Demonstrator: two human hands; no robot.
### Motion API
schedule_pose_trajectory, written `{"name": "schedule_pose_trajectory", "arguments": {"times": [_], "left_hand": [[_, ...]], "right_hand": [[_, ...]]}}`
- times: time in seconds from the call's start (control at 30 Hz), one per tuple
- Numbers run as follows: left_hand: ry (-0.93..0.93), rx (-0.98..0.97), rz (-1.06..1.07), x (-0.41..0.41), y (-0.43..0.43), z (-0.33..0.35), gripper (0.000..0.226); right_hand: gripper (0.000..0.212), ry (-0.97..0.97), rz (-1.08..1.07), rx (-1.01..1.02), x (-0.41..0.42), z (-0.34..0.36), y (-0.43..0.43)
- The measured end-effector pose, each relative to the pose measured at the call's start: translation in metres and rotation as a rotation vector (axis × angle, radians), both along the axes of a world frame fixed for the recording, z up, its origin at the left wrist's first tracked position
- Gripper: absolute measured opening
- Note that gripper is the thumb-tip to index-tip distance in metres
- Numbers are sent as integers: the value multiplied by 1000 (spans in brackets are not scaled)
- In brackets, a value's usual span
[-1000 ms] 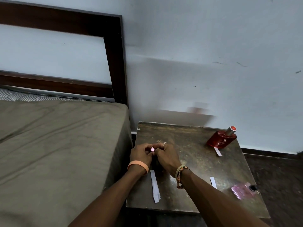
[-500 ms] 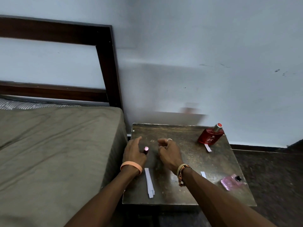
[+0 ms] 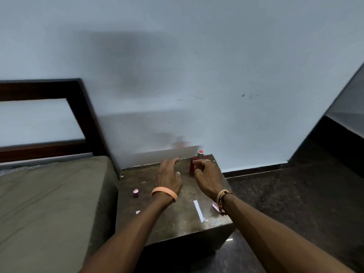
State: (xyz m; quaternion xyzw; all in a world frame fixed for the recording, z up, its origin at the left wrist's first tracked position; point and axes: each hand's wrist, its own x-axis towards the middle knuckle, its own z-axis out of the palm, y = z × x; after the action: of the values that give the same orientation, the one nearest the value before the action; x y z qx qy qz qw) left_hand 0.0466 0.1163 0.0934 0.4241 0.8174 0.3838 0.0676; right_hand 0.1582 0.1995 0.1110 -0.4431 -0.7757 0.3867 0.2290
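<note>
— What hems in the left side?
— The bed (image 3: 49,194) butts against the left edge of the desk (image 3: 177,219), so there is no room there. A pink vial (image 3: 136,192) stands near that edge, with a paper scrap (image 3: 137,212) nearer the front.
— And the hands?
— The left hand (image 3: 169,174) hovers over the middle, fingers loosely spread and holding nothing. Just right of it, the red bottle (image 3: 194,164) stands upright at the back edge, by the wall (image 3: 197,75). The right hand (image 3: 206,174) is in front of it with its fingers curled. I cannot tell whether they pinch anything or touch the bottle.
— Farther right?
— A white paper strip (image 3: 199,210) lies between the forearms. A pink thing (image 3: 214,206) peeks from behind the right wrist. Beyond the right edge is open floor (image 3: 285,194).
</note>
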Motion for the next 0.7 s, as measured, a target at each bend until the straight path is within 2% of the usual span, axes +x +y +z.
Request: {"name": "schedule_pose_trajectory", "arguments": {"times": [0.17, 0.33, 0.7], "left_hand": [[-18, -16, -76, 54, 29, 4, 42], [-27, -73, -123, 89, 45, -4, 39], [-125, -286, -136, 115, 54, -47, 48]], "right_hand": [[36, 7, -114, 40, 55, 10, 22], [36, 21, -190, -7, 98, 0, 40], [35, -49, -205, -71, 134, -46, 47]]}}
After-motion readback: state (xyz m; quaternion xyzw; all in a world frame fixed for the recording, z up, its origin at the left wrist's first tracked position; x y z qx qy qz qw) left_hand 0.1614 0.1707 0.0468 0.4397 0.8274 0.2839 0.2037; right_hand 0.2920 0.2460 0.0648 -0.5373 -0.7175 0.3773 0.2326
